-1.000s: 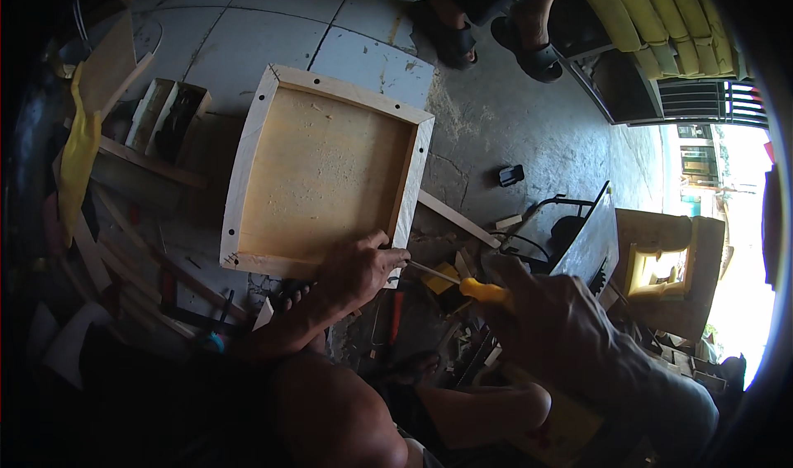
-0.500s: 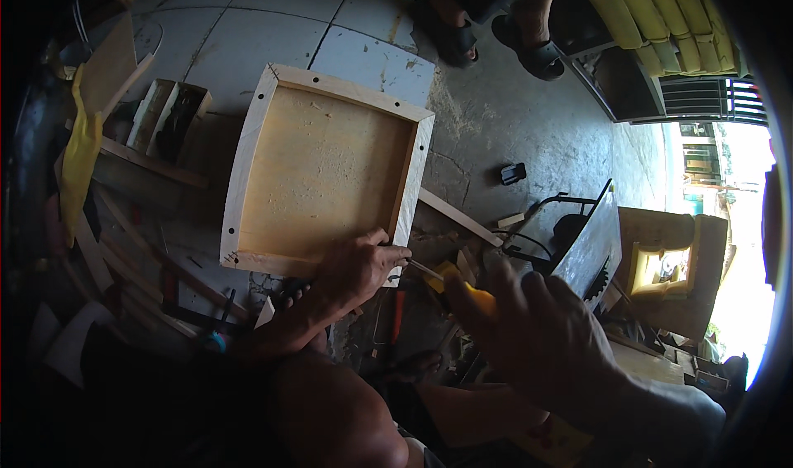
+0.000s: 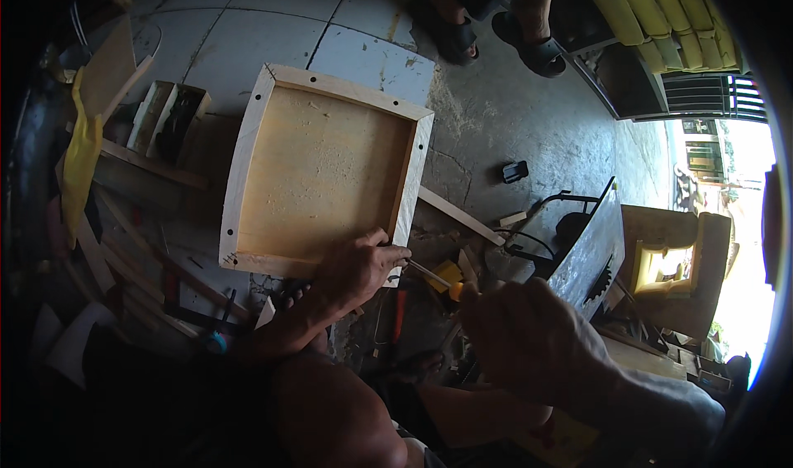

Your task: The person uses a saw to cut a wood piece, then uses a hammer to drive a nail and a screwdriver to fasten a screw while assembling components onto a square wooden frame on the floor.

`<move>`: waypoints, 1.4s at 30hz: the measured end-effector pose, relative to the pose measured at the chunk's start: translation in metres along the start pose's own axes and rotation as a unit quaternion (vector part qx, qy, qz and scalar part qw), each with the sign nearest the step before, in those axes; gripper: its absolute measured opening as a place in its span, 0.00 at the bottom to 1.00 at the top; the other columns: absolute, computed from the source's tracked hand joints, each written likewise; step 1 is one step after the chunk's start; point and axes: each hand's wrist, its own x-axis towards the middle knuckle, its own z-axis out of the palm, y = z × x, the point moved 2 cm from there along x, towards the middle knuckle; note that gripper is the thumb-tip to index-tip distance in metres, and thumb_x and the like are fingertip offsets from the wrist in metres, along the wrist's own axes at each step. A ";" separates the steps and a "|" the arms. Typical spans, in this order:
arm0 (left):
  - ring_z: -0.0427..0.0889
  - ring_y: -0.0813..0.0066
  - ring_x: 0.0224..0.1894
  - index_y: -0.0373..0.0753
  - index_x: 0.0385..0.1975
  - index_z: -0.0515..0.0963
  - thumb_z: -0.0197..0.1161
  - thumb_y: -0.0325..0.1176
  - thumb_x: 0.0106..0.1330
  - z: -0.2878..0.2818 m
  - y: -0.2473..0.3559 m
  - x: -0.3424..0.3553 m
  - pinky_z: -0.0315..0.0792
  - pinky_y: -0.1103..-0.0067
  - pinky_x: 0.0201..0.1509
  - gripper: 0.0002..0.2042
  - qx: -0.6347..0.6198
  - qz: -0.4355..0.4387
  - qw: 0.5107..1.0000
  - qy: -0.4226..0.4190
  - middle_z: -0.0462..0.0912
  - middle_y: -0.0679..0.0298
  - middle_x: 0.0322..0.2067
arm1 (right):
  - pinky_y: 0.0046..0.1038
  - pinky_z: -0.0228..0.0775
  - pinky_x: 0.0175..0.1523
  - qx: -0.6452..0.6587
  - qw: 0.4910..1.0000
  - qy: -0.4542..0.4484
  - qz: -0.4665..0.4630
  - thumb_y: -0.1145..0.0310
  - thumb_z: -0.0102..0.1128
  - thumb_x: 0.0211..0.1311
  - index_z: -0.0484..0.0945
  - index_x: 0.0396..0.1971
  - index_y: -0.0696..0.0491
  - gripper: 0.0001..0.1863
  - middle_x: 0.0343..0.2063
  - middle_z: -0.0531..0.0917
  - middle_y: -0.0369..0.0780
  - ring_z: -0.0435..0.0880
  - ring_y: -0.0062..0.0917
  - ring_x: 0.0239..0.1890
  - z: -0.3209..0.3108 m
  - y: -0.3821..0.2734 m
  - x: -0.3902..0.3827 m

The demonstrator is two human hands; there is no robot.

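Note:
A square pale wooden tray [image 3: 322, 171], with dark holes along its rim, lies in front of me. My left hand [image 3: 359, 274] rests on its lower right corner, thumb and forefinger pinched at the tip of a screwdriver; whatever small thing they hold is too small to make out. My right hand [image 3: 529, 344] is closed around the screwdriver's yellow handle [image 3: 455, 291], which it mostly covers. The thin metal shaft [image 3: 429, 273] slants from this handle up-left to my left fingertips. My knee [image 3: 330, 402] is below the tray.
Another person's sandaled feet [image 3: 537, 47] stand at the top. A metal saw table [image 3: 591, 245] with a toothed blade is at right, below yellow padded slats [image 3: 644, 9]. A small black object [image 3: 514, 172] lies on the floor. Wood offcuts [image 3: 116, 253] and an open box [image 3: 169, 121] are at left.
My right hand has shifted and rolled over on the screwdriver, now hiding most of the yellow handle. My left hand and the tray have barely moved.

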 end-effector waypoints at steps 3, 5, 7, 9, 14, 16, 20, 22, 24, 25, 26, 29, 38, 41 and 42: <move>0.88 0.57 0.37 0.49 0.46 0.90 0.70 0.33 0.66 -0.016 0.001 -0.008 0.83 0.67 0.40 0.10 0.001 -0.019 1.000 -0.001 0.83 0.59 0.38 | 0.30 0.70 0.36 0.050 0.998 -0.006 0.023 0.68 0.61 0.66 0.80 0.45 0.57 0.11 0.29 0.75 0.37 0.77 0.24 0.29 -0.008 -0.005 0.010; 0.88 0.58 0.36 0.50 0.45 0.90 0.70 0.34 0.66 -0.016 0.000 -0.002 0.84 0.66 0.39 0.09 -0.004 -0.014 1.000 0.006 0.83 0.59 0.37 | 0.30 0.71 0.36 0.052 0.998 0.000 0.031 0.68 0.61 0.67 0.80 0.44 0.57 0.11 0.28 0.75 0.37 0.78 0.24 0.29 -0.006 -0.002 0.015; 0.87 0.57 0.35 0.47 0.43 0.90 0.66 0.39 0.69 -0.013 0.004 -0.003 0.82 0.64 0.41 0.09 -0.019 -0.031 0.999 -0.027 0.81 0.59 0.35 | 0.31 0.72 0.36 0.014 1.000 0.015 0.018 0.68 0.61 0.67 0.80 0.44 0.57 0.11 0.28 0.75 0.37 0.78 0.25 0.29 -0.005 -0.003 0.010; 0.87 0.56 0.36 0.47 0.44 0.89 0.66 0.39 0.70 -0.006 -0.001 -0.003 0.81 0.63 0.42 0.09 -0.048 -0.013 0.999 -0.015 0.81 0.57 0.34 | 0.31 0.73 0.36 -0.064 0.997 0.039 -0.025 0.67 0.61 0.67 0.80 0.44 0.57 0.11 0.27 0.74 0.37 0.79 0.25 0.29 -0.003 -0.003 0.005; 0.87 0.55 0.35 0.46 0.35 0.87 0.69 0.34 0.64 -0.001 -0.009 -0.011 0.80 0.62 0.38 0.04 -0.010 0.014 1.000 0.024 0.81 0.56 0.33 | 0.32 0.75 0.37 -0.139 0.987 0.050 -0.062 0.67 0.61 0.67 0.79 0.43 0.57 0.11 0.26 0.74 0.37 0.80 0.26 0.29 0.003 -0.009 0.006; 0.87 0.56 0.35 0.46 0.34 0.86 0.69 0.34 0.64 -0.003 -0.007 -0.011 0.80 0.62 0.36 0.03 0.002 0.015 1.000 0.017 0.81 0.56 0.34 | 0.33 0.75 0.37 -0.033 0.999 0.023 -0.006 0.67 0.61 0.67 0.79 0.44 0.57 0.11 0.27 0.75 0.38 0.80 0.27 0.30 0.006 -0.006 0.012; 0.89 0.59 0.38 0.48 0.44 0.88 0.68 0.36 0.67 -0.002 -0.005 -0.009 0.83 0.66 0.39 0.09 0.023 0.009 1.000 -0.014 0.83 0.57 0.38 | 0.35 0.75 0.37 0.086 0.994 0.003 0.069 0.66 0.61 0.68 0.79 0.46 0.56 0.12 0.27 0.76 0.39 0.81 0.30 0.31 0.009 0.002 0.014; 0.89 0.59 0.36 0.49 0.46 0.89 0.67 0.38 0.69 -0.006 -0.003 -0.008 0.84 0.67 0.39 0.10 0.012 -0.007 0.999 -0.030 0.83 0.56 0.40 | 0.36 0.75 0.38 0.116 0.989 0.001 0.088 0.66 0.61 0.68 0.79 0.46 0.56 0.12 0.28 0.77 0.40 0.81 0.31 0.31 0.010 0.005 0.012; 0.89 0.58 0.34 0.49 0.43 0.89 0.67 0.38 0.69 -0.005 -0.005 -0.007 0.83 0.66 0.37 0.08 -0.004 -0.002 1.000 -0.024 0.83 0.57 0.39 | 0.37 0.76 0.38 0.138 0.985 -0.013 0.102 0.65 0.61 0.68 0.79 0.47 0.56 0.13 0.28 0.77 0.40 0.82 0.32 0.31 0.010 0.007 0.014; 0.89 0.58 0.34 0.49 0.41 0.89 0.67 0.38 0.69 -0.004 -0.005 -0.008 0.83 0.65 0.36 0.07 -0.012 0.000 1.000 -0.020 0.83 0.57 0.38 | 0.37 0.76 0.38 0.150 0.983 -0.021 0.109 0.65 0.61 0.68 0.79 0.48 0.56 0.13 0.28 0.78 0.41 0.82 0.33 0.32 0.010 0.007 0.015; 0.89 0.58 0.33 0.48 0.39 0.89 0.67 0.37 0.68 -0.004 -0.005 -0.007 0.81 0.64 0.35 0.06 -0.009 -0.014 1.000 -0.020 0.82 0.57 0.36 | 0.38 0.76 0.38 0.159 0.980 -0.028 0.114 0.65 0.61 0.68 0.79 0.48 0.55 0.13 0.29 0.78 0.41 0.82 0.34 0.32 0.011 0.009 0.018; 0.89 0.55 0.37 0.47 0.35 0.88 0.66 0.36 0.65 -0.006 -0.003 -0.006 0.82 0.61 0.40 0.05 -0.029 -0.029 0.999 -0.034 0.84 0.54 0.37 | 0.39 0.76 0.39 0.193 0.972 -0.042 0.131 0.64 0.61 0.69 0.79 0.49 0.55 0.14 0.29 0.79 0.42 0.82 0.36 0.32 0.008 0.014 0.023; 0.89 0.54 0.37 0.42 0.32 0.87 0.66 0.35 0.65 -0.003 -0.003 -0.007 0.81 0.59 0.39 0.06 -0.028 -0.012 1.000 -0.008 0.82 0.53 0.35 | 0.43 0.77 0.40 0.233 0.956 -0.067 0.169 0.63 0.60 0.70 0.80 0.53 0.53 0.16 0.31 0.82 0.46 0.84 0.41 0.34 0.009 0.014 0.021; 0.89 0.54 0.37 0.42 0.32 0.87 0.67 0.36 0.65 0.000 -0.004 -0.006 0.81 0.59 0.39 0.06 -0.037 -0.020 0.999 -0.026 0.83 0.53 0.34 | 0.45 0.77 0.40 0.241 0.951 -0.077 0.178 0.62 0.60 0.70 0.80 0.54 0.53 0.17 0.32 0.82 0.47 0.84 0.43 0.35 0.008 0.018 0.018; 0.89 0.54 0.37 0.42 0.32 0.87 0.66 0.36 0.65 0.000 -0.004 -0.006 0.81 0.59 0.39 0.06 -0.041 -0.014 0.999 -0.012 0.82 0.53 0.34 | 0.45 0.77 0.40 0.244 0.950 -0.077 0.179 0.62 0.60 0.70 0.80 0.54 0.53 0.17 0.32 0.83 0.47 0.85 0.44 0.35 0.009 0.018 0.018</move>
